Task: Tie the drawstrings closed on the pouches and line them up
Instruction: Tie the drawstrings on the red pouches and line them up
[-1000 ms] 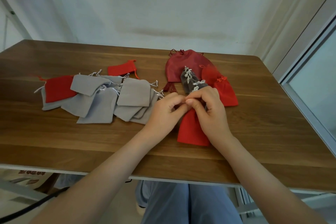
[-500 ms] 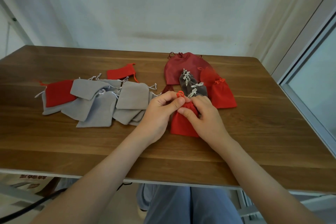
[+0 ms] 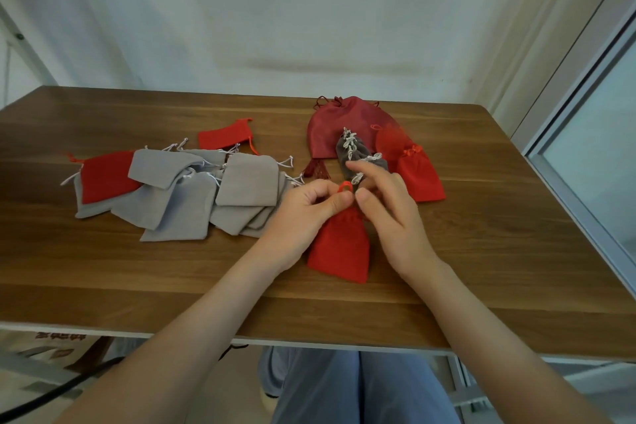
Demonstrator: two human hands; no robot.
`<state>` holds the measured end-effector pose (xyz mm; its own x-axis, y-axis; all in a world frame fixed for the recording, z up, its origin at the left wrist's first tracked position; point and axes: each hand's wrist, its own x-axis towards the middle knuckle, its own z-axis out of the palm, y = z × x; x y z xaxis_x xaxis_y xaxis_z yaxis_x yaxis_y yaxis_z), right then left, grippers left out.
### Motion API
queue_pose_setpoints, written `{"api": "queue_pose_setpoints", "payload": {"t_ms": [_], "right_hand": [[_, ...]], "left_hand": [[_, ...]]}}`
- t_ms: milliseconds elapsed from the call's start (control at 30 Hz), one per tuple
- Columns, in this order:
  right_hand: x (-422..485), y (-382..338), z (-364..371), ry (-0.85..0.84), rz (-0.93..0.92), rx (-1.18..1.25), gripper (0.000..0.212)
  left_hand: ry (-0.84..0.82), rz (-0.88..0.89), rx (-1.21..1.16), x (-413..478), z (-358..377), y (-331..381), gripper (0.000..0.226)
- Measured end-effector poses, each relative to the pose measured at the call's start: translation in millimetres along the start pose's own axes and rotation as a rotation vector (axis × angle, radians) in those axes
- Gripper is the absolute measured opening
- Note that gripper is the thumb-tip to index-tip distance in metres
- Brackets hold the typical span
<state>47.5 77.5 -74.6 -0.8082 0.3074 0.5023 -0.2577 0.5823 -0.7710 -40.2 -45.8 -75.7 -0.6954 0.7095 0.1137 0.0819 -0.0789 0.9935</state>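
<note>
At the far left of the wooden counter (image 3: pixel 103 272) we see a flat red pouch (image 3: pixel 106 175) lying on the edge of a loose heap of grey pouches (image 3: pixel 192 196), which overlap one another with their white cords trailing. Just behind the heap, toward the wall, lies a small red pouch (image 3: pixel 223 137).

Right of the heap comes the left hand (image 3: pixel 303 217). Its fingers are curled, and thumb and forefinger pinch the red drawstring loop (image 3: pixel 346 186) that stands up from the gathered neck of the bright red pouch (image 3: pixel 340 248). That pouch lies on the counter between the two hands, its bottom toward us.

The right hand (image 3: pixel 395 217) hovers at the neck from the other side, thumb tip just beside the left thumb and forefinger stretched out above. Its fingers are loosely bent and blurred, and we cannot tell whether they hold a strand of cord.

Behind the hands lies a large dark red pouch (image 3: pixel 337 124) with a tassel, and on it dark grey pouches (image 3: pixel 356 155) with knotted white cords. To their right lie a sheer red pouch (image 3: pixel 390 139) and, touching it, a tied red pouch (image 3: pixel 420 179). A window frame (image 3: pixel 568 134) runs along the counter's right side.
</note>
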Motion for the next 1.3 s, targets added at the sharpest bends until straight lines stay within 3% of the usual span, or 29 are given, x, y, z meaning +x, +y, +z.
{"api": "queue_pose_setpoints", "payload": {"t_ms": [167, 300, 367, 533, 700, 867, 967, 1033, 1133, 1300], "right_hand": [[1, 1, -4, -0.157, 0.015, 0.045, 0.024], [3, 2, -9, -0.165, 0.09, 0.077, 0.003], [4, 1, -11, -0.155, 0.1, 0.092, 0.01], [5, 2, -7, -0.09, 0.085, 0.083, 0.015], [5, 1, -4, -0.05, 0.033, 0.031, 0.026], [4, -1, -2, -0.065, -0.015, -0.005, 0.028], [5, -2, -6, 0.057, -0.028, 0.027, 0.033], [4, 1, -11, 0.093, -0.044, -0.04, 0.028], [3, 10, -9, -0.001, -0.104, -0.315, 0.022], [6, 13, -1, 0.042, -0.17, -0.457, 0.027]], "left_hand": [[-0.036, 0.044, 0.229, -2, 2, -1, 0.035], [-0.004, 0.1, 0.387, -1, 2, -2, 0.018], [0.041, 0.241, 0.508, -1, 3, -4, 0.013], [0.251, 0.637, 0.94, -2, 11, -17, 0.026], [0.194, 0.66, 1.127, -1, 13, -20, 0.018], [0.161, 0.587, 1.122, 1, 14, -24, 0.022], [0.188, 0.513, 1.05, 3, 10, -24, 0.032], [0.283, 0.444, 0.904, 2, 6, -19, 0.034], [0.386, 0.347, 0.641, 1, 1, -8, 0.026], [0.325, 0.269, 0.26, -4, 4, 7, 0.027]]}}
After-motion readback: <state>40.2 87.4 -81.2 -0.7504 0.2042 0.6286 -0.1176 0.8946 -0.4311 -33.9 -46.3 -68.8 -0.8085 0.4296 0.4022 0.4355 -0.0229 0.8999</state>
